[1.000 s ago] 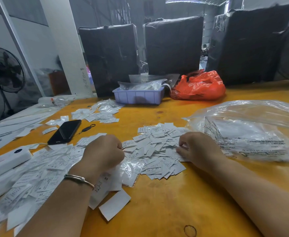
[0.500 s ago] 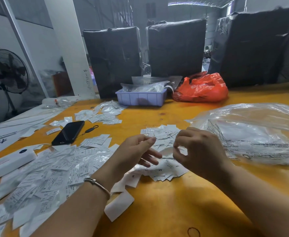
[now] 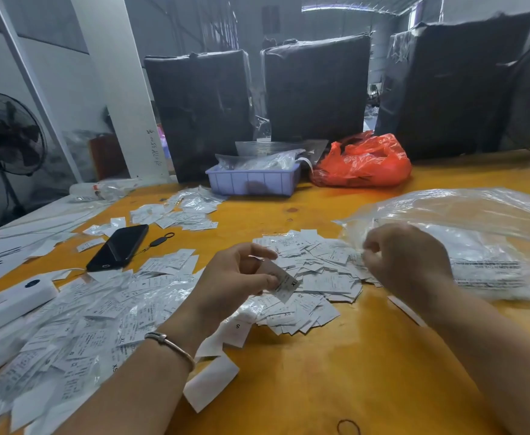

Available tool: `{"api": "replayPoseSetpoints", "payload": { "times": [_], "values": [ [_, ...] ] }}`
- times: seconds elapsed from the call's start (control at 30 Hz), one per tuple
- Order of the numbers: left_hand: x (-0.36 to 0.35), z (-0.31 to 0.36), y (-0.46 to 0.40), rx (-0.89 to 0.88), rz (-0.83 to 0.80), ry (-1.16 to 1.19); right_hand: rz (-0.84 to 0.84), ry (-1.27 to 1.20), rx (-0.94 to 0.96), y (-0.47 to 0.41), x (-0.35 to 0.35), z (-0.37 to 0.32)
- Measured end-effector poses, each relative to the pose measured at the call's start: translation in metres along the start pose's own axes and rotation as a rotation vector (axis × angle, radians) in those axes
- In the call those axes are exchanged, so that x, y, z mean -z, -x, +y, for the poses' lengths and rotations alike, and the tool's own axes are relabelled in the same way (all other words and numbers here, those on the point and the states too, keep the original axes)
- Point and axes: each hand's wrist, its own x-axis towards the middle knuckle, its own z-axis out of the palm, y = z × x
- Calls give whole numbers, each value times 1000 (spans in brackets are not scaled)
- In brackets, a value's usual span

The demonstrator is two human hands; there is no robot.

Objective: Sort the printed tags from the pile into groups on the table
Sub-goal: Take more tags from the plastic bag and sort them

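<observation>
A black phone [image 3: 118,247] and a big clear bag [image 3: 464,246] lie beside the pile of tags [image 3: 307,277] on the yellow table [image 3: 320,372]. The left hand [image 3: 235,284] pinches one tag [image 3: 284,282] above the pile, its long axis tilted down to the right. The right hand [image 3: 408,265] is curled and blurred; I cannot tell what it holds.

Matt white paper tags [image 3: 307,277] were spread on a smooth, glossy orange table [image 3: 335,372]; crinkled clear plastic bags [image 3: 477,221] were seen shining.
</observation>
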Motion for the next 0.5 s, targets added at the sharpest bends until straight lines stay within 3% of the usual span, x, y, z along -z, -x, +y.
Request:
{"api": "replayPoseSetpoints", "payload": {
  "times": [0.17, 0.3, 0.5],
  "values": [
    [-2, -2, 1, -40, -27, -64, -115, 170, -305, -9, -3, 28],
    [-2, -3, 1, -42, -18, -80, -285, 294, -365, -11, -9, 42],
    [-2, -3, 1, -30, -20, -87, -157, 253, -349, -14, -11, 47]
  ]
}}
